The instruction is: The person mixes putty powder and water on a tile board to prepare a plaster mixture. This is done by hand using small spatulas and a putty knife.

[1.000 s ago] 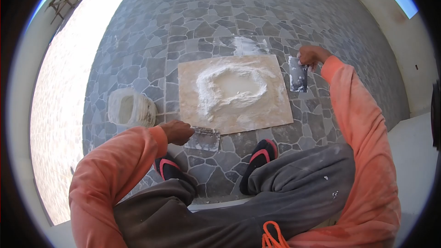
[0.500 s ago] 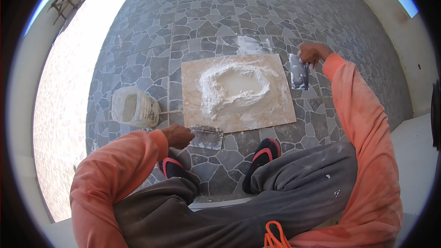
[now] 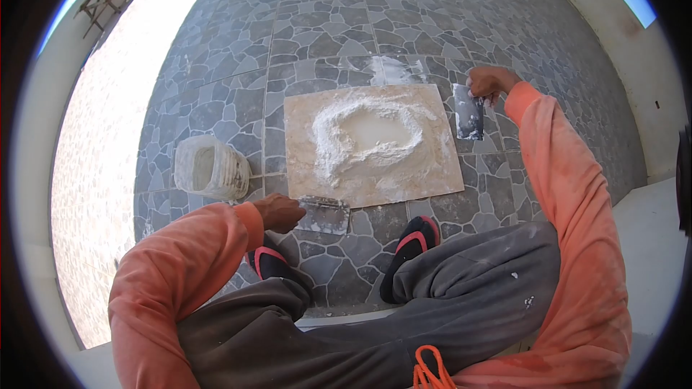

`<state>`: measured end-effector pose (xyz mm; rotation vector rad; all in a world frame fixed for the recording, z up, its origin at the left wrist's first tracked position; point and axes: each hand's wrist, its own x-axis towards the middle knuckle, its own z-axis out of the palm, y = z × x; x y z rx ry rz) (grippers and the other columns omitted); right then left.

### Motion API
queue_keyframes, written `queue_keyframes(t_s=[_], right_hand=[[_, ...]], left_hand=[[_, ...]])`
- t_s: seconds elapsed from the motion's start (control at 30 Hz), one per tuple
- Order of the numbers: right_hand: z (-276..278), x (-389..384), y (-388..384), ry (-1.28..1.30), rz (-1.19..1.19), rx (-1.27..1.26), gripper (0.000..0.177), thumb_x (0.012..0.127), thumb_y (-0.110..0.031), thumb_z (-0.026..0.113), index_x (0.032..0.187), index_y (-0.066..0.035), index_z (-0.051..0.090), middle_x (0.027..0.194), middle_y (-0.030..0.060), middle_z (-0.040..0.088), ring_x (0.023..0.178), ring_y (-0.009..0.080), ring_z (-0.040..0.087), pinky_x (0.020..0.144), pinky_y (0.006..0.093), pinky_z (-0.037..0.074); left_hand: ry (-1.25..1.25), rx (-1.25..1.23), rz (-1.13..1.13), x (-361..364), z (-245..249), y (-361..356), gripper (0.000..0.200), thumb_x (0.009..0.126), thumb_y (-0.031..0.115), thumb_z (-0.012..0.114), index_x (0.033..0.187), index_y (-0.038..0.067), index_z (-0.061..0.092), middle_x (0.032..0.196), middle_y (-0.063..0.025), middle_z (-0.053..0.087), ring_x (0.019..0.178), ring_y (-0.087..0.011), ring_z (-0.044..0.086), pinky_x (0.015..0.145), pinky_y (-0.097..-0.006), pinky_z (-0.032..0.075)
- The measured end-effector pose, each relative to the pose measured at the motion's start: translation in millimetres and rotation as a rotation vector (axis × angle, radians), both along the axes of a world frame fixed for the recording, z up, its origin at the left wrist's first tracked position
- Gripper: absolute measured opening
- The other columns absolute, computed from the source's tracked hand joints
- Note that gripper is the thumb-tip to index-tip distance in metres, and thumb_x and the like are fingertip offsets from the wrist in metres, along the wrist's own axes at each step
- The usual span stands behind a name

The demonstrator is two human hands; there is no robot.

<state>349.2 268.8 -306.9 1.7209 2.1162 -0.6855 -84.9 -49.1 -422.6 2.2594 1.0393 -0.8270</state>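
My left hand (image 3: 281,213) is closed on a wide plastering trowel (image 3: 324,217), whose smeared blade lies near the front left corner of a tan board (image 3: 303,112). Over to the right, my right hand (image 3: 491,83) grips a second, dark-bladed trowel (image 3: 469,117) spotted with white, just beyond the board's right edge. On the board a ring of white powder (image 3: 335,162) surrounds a pool of pale liquid (image 3: 376,132). The fingers of both hands partly hide the trowel handles.
A whitish plastic bucket (image 3: 234,173) with pale residue inside stands left of the board. White powder (image 3: 395,70) is spilled on the stone-patterned floor behind it. My two feet in dark sandals (image 3: 414,245) are in front. A wall (image 3: 605,50) rises at the right.
Almost nothing differs. My right hand and its trowel have shifted very slightly; the left hand, powder and liquid look the same.
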Motion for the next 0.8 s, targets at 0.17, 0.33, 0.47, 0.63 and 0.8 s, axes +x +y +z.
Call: queue_keyframes(t_s=[0.17, 0.33, 0.47, 0.63, 0.8], right_hand=[[-2.1, 2.0, -0.2, 0.004, 0.009, 0.025, 0.016, 0.070, -0.010, 0.054, 0.080, -0.003, 0.064, 0.061, 0.0065, 0.057, 0.050, 0.0174, 0.055, 0.043, 0.0329, 0.040], [0.2, 1.8, -5.0, 0.061, -0.016, 0.053, 0.015, 0.070, -0.011, 0.056, 0.080, -0.004, 0.064, 0.061, 0.0060, 0.057, 0.049, 0.0173, 0.055, 0.043, 0.0329, 0.040], [-1.5, -0.1, -1.2, 0.005, -0.012, 0.030, 0.015, 0.070, -0.011, 0.057, 0.080, -0.004, 0.064, 0.061, 0.0061, 0.056, 0.048, 0.0172, 0.054, 0.042, 0.0332, 0.040], [-0.4, 0.9, -5.9, 0.068, -0.030, 0.054, 0.013, 0.071, -0.011, 0.057, 0.079, -0.004, 0.065, 0.061, 0.0066, 0.056, 0.048, 0.0172, 0.054, 0.042, 0.0334, 0.041], [1.6, -2.5, -2.9, 0.021, -0.016, 0.014, 0.012, 0.071, -0.013, 0.059, 0.078, -0.004, 0.065, 0.060, 0.0064, 0.056, 0.047, 0.0170, 0.054, 0.042, 0.0331, 0.041]], left_hand=[[-0.005, 0.003, 0.003, -0.5, 0.6, -0.4, 0.026, 0.090, 0.024, 0.058, 0.102, 0.001, 0.063, 0.100, -0.0212, 0.065, 0.096, -0.0387, 0.065, 0.083, -0.0480, 0.051], [-0.015, 0.009, -0.008, 0.7, 3.0, -0.1, 0.026, 0.090, 0.024, 0.058, 0.102, 0.001, 0.063, 0.099, -0.0221, 0.065, 0.094, -0.0392, 0.065, 0.082, -0.0481, 0.051], [-0.016, 0.010, 0.002, 1.1, 2.8, 0.4, 0.026, 0.089, 0.024, 0.058, 0.101, 0.001, 0.063, 0.098, -0.0222, 0.065, 0.093, -0.0394, 0.065, 0.081, -0.0480, 0.052], [-0.032, 0.028, -0.007, -0.6, -0.3, 0.2, 0.026, 0.089, 0.024, 0.059, 0.100, 0.000, 0.063, 0.096, -0.0221, 0.066, 0.092, -0.0394, 0.065, 0.081, -0.0482, 0.052], [-0.035, 0.029, -0.009, -0.3, 1.2, 0.5, 0.026, 0.089, 0.023, 0.059, 0.099, 0.000, 0.063, 0.096, -0.0220, 0.066, 0.091, -0.0395, 0.066, 0.081, -0.0481, 0.052]])
